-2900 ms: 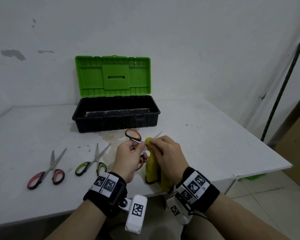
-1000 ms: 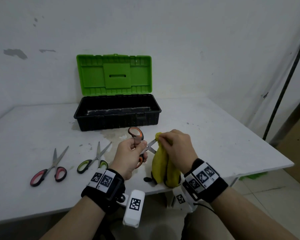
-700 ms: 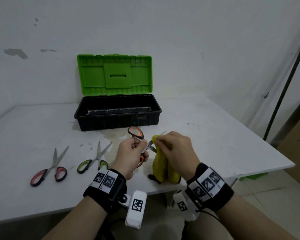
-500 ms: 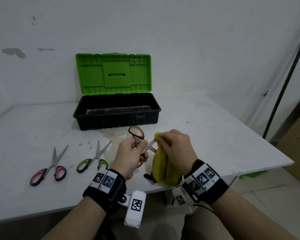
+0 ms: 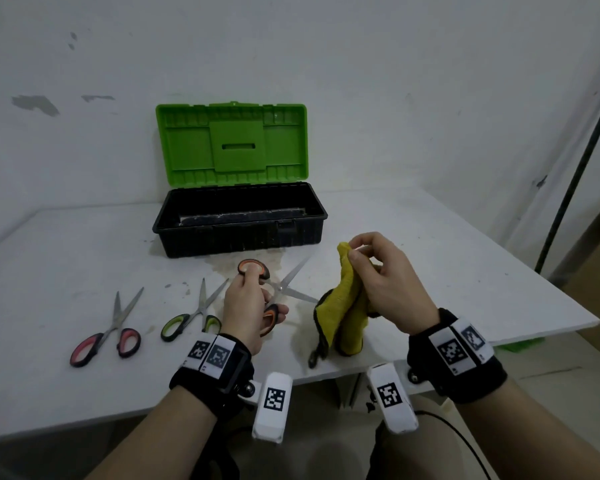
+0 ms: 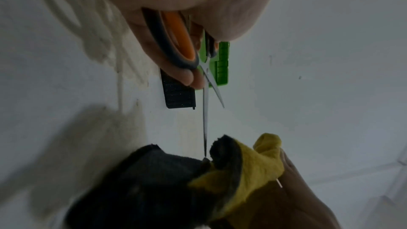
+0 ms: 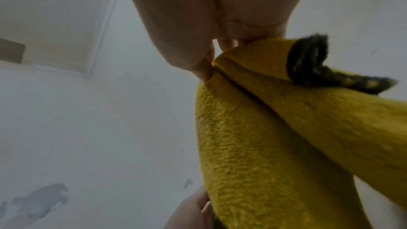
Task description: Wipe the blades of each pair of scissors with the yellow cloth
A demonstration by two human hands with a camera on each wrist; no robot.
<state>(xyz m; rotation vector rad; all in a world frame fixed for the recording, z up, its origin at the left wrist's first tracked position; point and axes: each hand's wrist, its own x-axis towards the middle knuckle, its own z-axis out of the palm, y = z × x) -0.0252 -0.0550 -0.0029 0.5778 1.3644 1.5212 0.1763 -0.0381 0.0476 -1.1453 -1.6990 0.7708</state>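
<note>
Gripping open orange-handled scissors (image 5: 274,289), the left hand (image 5: 245,306) faced the right hand (image 5: 383,282), which pinched the yellow cloth (image 5: 340,313).

A white worktop (image 5: 430,237) stands against a scuffed white wall (image 5: 395,81); a dark pole (image 5: 575,174) leans at right.

Yellow cloth (image 5: 343,306) has apparently left the opened blades (image 5: 293,282).

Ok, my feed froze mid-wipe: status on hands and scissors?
Left hand holds orange scissors, blades open. Right hand pinches yellow cloth, just off the blades. Nothing in the way.
</note>
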